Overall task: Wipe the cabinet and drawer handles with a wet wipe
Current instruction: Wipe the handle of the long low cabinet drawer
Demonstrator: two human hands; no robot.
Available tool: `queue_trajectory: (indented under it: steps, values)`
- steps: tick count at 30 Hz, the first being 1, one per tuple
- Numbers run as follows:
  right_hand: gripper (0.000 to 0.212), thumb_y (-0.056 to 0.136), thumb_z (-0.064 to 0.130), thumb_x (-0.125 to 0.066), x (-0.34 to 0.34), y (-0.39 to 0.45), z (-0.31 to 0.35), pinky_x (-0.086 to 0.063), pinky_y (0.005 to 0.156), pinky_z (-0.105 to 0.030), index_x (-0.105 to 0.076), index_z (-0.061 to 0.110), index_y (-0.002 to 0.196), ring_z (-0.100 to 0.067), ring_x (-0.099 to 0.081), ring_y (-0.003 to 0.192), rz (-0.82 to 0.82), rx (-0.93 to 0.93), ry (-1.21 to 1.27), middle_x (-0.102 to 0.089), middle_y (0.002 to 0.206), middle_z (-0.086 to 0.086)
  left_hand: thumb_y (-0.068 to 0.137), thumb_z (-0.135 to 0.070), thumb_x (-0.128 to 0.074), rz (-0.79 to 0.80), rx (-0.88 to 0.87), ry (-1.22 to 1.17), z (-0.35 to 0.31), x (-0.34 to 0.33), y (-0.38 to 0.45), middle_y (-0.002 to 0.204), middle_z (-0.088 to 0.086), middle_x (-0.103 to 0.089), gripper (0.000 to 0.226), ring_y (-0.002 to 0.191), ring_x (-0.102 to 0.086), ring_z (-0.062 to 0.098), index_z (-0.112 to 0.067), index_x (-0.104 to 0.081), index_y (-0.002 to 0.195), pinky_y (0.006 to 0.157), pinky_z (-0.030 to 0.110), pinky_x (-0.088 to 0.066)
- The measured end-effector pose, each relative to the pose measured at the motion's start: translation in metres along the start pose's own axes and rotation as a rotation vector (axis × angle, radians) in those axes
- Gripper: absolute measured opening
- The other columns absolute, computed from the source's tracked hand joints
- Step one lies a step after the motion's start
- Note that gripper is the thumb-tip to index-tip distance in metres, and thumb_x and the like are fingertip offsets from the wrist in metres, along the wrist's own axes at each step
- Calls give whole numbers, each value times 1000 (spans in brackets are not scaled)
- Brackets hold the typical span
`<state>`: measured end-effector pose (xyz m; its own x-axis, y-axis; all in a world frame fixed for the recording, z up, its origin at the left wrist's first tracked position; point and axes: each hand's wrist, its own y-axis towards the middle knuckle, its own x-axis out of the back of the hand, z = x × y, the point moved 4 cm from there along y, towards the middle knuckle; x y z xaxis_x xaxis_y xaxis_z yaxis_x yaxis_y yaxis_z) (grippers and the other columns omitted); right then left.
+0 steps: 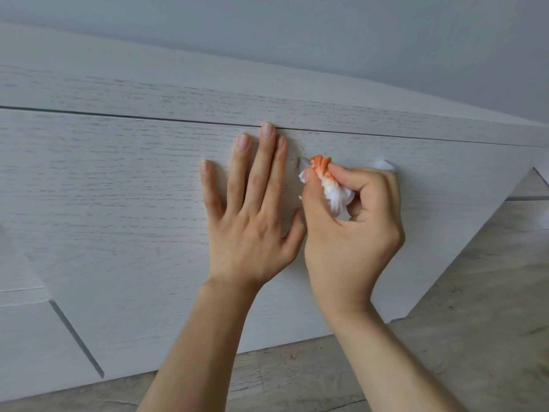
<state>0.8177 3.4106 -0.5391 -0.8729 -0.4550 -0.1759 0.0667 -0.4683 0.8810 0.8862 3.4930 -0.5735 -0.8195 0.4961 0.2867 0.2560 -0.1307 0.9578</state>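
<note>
Up close, a pale wood-grain drawer front [124, 179] fills most of the view, its top edge marked by a thin dark gap running from the left side across to the right, just under the cabinet top [178, 93]. The front's right end slants down to the floor [475, 337], where grey wood-look boards show. At lower left a second dark seam cuts diagonally between panels. Left of the hands the panel face is bare.

The left hand [252, 209] lies flat on the drawer front, fingers straight and slightly spread, the middle fingertip reaching the dark gap at the top edge; its thumb tucks toward the other hand. The right hand [353, 230] sits just beside it, touching at the thumb side, with fingers curled and thumb and forefinger pinching a crumpled wet wipe [335, 194]. The wipe is white with an orange-stained tip, and that tip presses against the left end of the drawer handle [384, 165], a white handle whose right end shows above the knuckles. The middle of the handle is hidden behind the right hand. Both forearms rise from the bottom edge.
</note>
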Motion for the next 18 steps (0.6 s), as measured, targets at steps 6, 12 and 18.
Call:
queue_trajectory:
  steps: [6, 12, 18]
  values:
    - [13, 82, 15, -71, 15, 6, -21, -52, 71, -33, -61, 17, 89, -16, -62, 76, -36, -136, 80, -61, 84, 1, 81, -41, -56, 39, 3, 13, 1, 5, 2, 154, 2, -11, 87, 143, -3, 23, -8, -12, 149, 114, 47, 8]
    - [9, 86, 19, -67, 29, 19, -38, -53, 72, -37, -62, 18, 92, -19, -63, 77, -73, -288, 19, -66, 89, -11, 82, -40, -54, 61, 0, 24, 0, 7, 3, 153, -6, -1, 87, 142, -1, 25, -7, -10, 149, 114, 48, 7]
    - [10, 88, 19, -65, 39, 34, -54, -50, 75, -19, -66, 12, 95, -12, -65, 83, -102, -497, 15, -67, 97, -11, 84, -42, -48, 120, 14, 4, 0, 9, 4, 154, 6, -7, 84, 143, 2, 27, -6, -9, 149, 113, 47, 12]
